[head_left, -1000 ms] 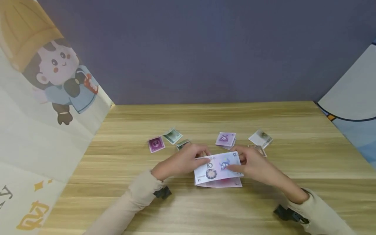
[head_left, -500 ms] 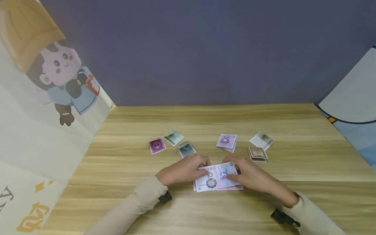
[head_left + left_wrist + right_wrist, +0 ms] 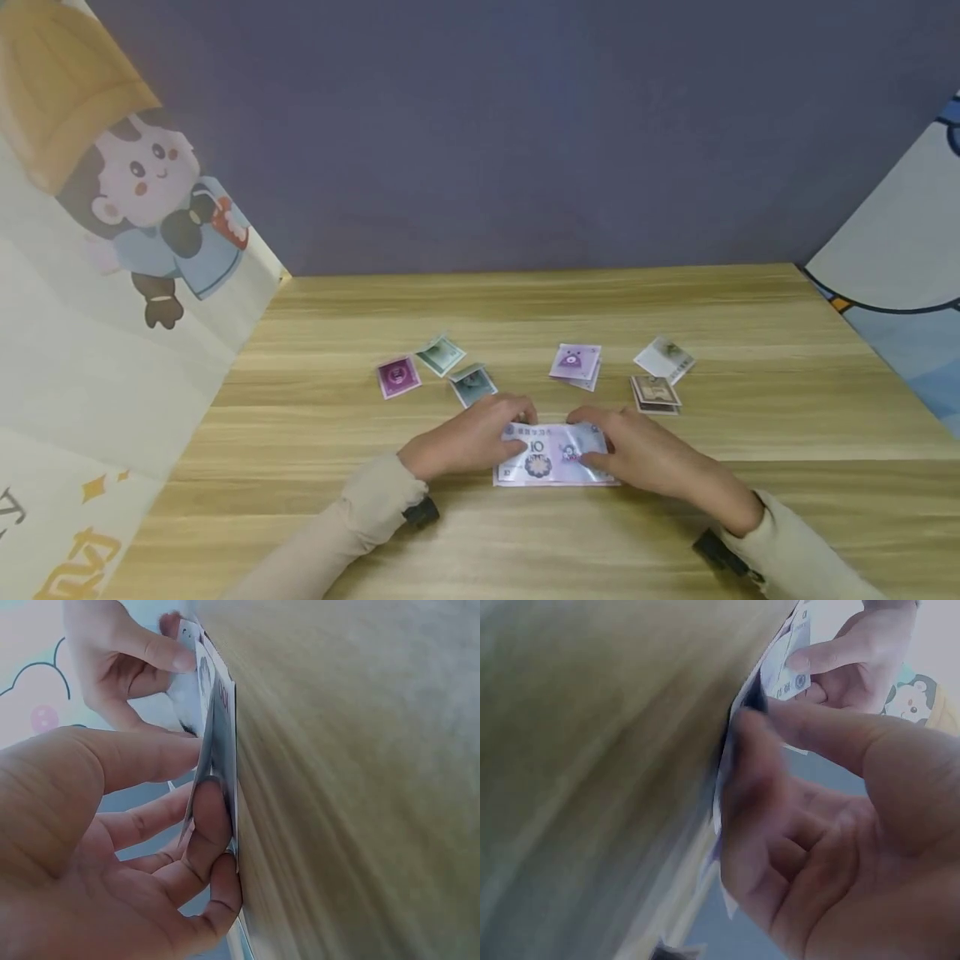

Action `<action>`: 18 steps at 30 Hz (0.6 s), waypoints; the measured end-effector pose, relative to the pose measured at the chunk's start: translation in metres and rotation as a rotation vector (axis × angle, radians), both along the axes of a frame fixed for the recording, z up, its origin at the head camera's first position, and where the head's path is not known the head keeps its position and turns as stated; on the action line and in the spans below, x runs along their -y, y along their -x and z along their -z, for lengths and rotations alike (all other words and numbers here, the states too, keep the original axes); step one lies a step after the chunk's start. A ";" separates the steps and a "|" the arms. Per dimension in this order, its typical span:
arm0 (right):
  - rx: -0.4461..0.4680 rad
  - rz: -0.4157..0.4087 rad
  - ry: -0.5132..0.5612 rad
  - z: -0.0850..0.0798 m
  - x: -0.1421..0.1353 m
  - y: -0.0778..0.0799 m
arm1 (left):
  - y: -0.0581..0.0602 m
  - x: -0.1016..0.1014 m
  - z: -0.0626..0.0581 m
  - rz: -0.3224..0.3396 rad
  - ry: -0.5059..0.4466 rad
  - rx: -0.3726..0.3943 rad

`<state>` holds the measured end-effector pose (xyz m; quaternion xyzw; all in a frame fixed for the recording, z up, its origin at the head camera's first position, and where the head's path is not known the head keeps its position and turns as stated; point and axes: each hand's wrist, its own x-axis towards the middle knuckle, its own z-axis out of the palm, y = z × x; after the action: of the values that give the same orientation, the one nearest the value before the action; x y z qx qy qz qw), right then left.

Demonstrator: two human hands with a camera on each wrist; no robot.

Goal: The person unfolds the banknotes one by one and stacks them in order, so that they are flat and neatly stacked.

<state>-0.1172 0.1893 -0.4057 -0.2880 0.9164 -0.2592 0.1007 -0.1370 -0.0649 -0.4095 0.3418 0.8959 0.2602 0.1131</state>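
Note:
A pale violet-blue play banknote (image 3: 553,450) printed with a 10 lies low over the table in the head view, one hand at each end. My left hand (image 3: 476,435) pinches its left end, thumb on top and fingers beneath. At the right end my right hand (image 3: 645,454) pinches it the same way. Under it is another banknote (image 3: 227,724), flat along the table in the left wrist view, with a 100 on it. Its pinkish rim shows at the lower edge in the head view. The right fingertips are blurred in the right wrist view.
Behind the left hand lie folded notes: a purple one (image 3: 398,377), a green one (image 3: 442,355) and a blue-green one (image 3: 473,385). Farther right are a lilac note (image 3: 574,361), a whitish note (image 3: 664,358) and a brown note (image 3: 656,392). A dark panel (image 3: 540,142) stands behind the table.
The 10 note has come down from a tilted, raised position to lie nearly flat over the lower note. Both hands moved down with it, keeping their pinch.

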 end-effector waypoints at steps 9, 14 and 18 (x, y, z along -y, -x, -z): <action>-0.131 -0.105 -0.039 0.000 0.002 -0.004 | -0.010 -0.002 -0.001 0.012 0.049 -0.131; -0.169 -0.220 -0.059 0.000 0.003 -0.006 | -0.013 -0.003 -0.004 0.021 0.078 -0.205; -0.159 -0.236 -0.080 0.001 0.003 -0.007 | -0.015 -0.003 -0.005 0.017 0.135 -0.252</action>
<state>-0.1105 0.1861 -0.4063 -0.4091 0.8908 -0.1853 0.0690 -0.1219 -0.0621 -0.4042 0.3708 0.9156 0.1535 0.0246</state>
